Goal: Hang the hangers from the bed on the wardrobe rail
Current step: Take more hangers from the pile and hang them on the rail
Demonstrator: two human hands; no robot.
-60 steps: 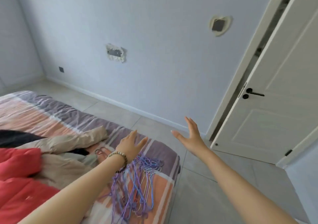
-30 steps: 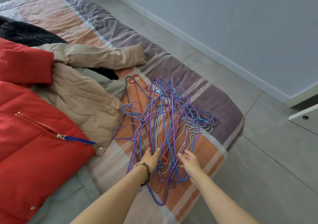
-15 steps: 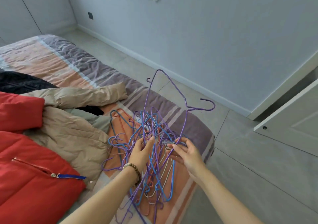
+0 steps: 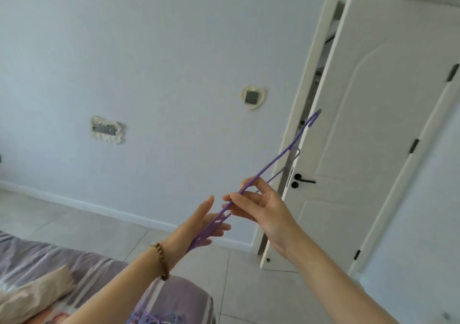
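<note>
A purple wire hanger (image 4: 278, 156) is lifted in the air, seen edge-on, its hook (image 4: 314, 119) pointing up and right toward the door. My right hand (image 4: 261, 206) pinches its wire near the middle between thumb and fingers. My left hand (image 4: 204, 226), with a bead bracelet on the wrist, has straight fingers, and the hanger's lower end lies against them. The top of the pile of purple and blue hangers (image 4: 154, 320) shows on the bed (image 4: 49, 256) at the bottom edge. No wardrobe rail is in view.
A white door (image 4: 373, 149) with a black handle (image 4: 302, 181) stands ajar at right. The grey wall ahead has two uncovered socket boxes (image 4: 105, 129). A beige jacket (image 4: 32, 296) lies on the bed. Tiled floor (image 4: 239, 286) runs between bed and door.
One purple hanger has come out of the pile and is lifted up toward the door. Both hands rose from the bed, and the view swung up from the bed to the wall.
</note>
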